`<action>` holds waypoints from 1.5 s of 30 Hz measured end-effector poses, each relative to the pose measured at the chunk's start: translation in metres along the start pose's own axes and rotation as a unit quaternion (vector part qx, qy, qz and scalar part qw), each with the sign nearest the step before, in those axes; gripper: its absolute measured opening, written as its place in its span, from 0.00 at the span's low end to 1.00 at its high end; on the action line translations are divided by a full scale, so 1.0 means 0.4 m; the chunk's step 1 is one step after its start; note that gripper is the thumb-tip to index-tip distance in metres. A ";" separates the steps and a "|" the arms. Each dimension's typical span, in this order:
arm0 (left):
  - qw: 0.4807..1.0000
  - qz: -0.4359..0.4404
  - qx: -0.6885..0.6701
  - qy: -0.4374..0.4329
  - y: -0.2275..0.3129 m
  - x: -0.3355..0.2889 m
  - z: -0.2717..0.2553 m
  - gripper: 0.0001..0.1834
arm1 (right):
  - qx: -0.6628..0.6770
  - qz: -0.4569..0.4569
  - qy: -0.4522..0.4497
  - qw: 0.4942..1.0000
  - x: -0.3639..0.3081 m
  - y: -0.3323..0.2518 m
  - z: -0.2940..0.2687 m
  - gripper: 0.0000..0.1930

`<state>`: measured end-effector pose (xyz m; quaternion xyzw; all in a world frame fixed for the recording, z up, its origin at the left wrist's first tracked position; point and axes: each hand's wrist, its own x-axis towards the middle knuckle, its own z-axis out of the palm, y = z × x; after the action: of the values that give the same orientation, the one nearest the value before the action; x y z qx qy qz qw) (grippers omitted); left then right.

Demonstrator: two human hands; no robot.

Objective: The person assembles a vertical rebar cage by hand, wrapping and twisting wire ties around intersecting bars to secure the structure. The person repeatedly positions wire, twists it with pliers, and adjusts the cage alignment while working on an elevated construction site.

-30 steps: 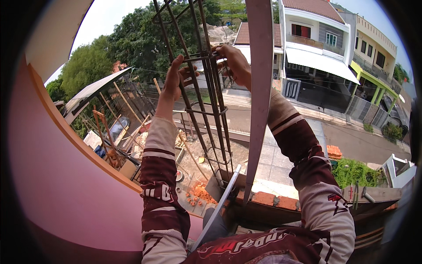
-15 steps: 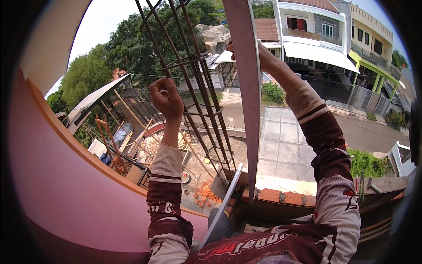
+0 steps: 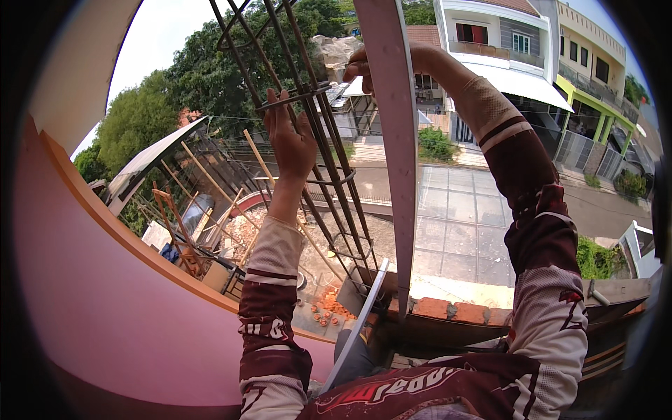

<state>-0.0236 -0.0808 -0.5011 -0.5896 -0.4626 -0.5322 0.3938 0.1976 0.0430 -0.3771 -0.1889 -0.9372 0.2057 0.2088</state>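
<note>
A tall cage of steel reinforcing bars (image 3: 323, 133), tied with square stirrups, rises in front of me, leaning left at the top. Against its left side is my left hand (image 3: 292, 145), open, fingers stretched upward by a stirrup and thumb apart. To the right of the cage a long, flat, pinkish-grey plank (image 3: 392, 140) stands nearly upright. My right arm reaches behind it, and the bent fingers of my right hand (image 3: 358, 68) show past its left edge. They look closed; what they hold, if anything, is hidden. The plank covers part of that hand.
A narrow pale strip (image 3: 358, 325) slants up beside the foot of the cage. Orange bricks (image 3: 451, 310) form a low wall edge. A pink wall (image 3: 126, 280) curves along the left. Far below lie a yard with poles and rubble, a tiled driveway (image 3: 462, 217) and houses across the street.
My left hand has moved up and right to the cage, its curled fingers opening out. My right hand has shifted slightly up and left, showing more past the plank; its elbow has swung outward.
</note>
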 end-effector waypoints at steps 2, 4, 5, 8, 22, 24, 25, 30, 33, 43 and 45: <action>0.992 -0.076 -0.099 0.019 0.003 0.005 0.007 0.14 | 0.002 -0.009 -0.007 1.000 0.003 0.004 -0.008 0.15; 0.956 -0.178 -0.231 0.041 -0.012 -0.002 0.010 0.08 | 0.012 -0.020 -0.015 1.000 0.004 -0.014 -0.007 0.15; 0.929 -0.221 -0.292 0.053 -0.023 -0.001 0.015 0.07 | 0.016 -0.025 -0.019 0.999 0.003 -0.022 -0.007 0.15; 0.823 -0.329 -0.450 0.109 -0.038 0.000 0.011 0.05 | 0.019 -0.011 -0.026 0.999 0.018 -0.051 0.014 0.16; 0.644 -0.426 -0.632 -0.069 -0.031 -0.006 -0.031 0.12 | 0.199 -0.188 0.101 0.956 0.112 0.086 0.097 0.22; 0.608 -0.443 -0.653 -0.095 -0.028 -0.004 -0.035 0.13 | 0.220 -0.202 0.130 0.946 0.124 0.092 0.117 0.21; 0.603 -0.445 -0.654 -0.109 -0.019 -0.003 -0.036 0.15 | 0.230 -0.209 0.144 0.940 0.127 0.095 0.127 0.20; 0.553 -0.456 -0.684 -0.136 -0.020 0.006 -0.072 0.21 | 0.080 -0.216 0.210 0.950 0.068 0.047 0.175 0.23; 0.541 -0.452 -0.689 -0.167 -0.006 0.020 -0.088 0.23 | -0.012 -0.236 0.246 0.940 0.029 0.060 0.198 0.28; 0.562 -0.465 -0.663 -0.172 0.017 0.026 -0.088 0.23 | 0.091 -0.286 0.232 0.925 0.054 0.071 0.231 0.36; 0.549 -0.462 -0.674 -0.176 0.015 0.029 -0.085 0.22 | 0.003 -0.320 0.273 0.907 0.048 0.064 0.231 0.38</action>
<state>-0.0265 -0.1134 -0.4853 -0.4688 -0.2372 -0.6819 -0.5090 0.1450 0.0447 -0.4597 0.0735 -0.8533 0.0712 0.5113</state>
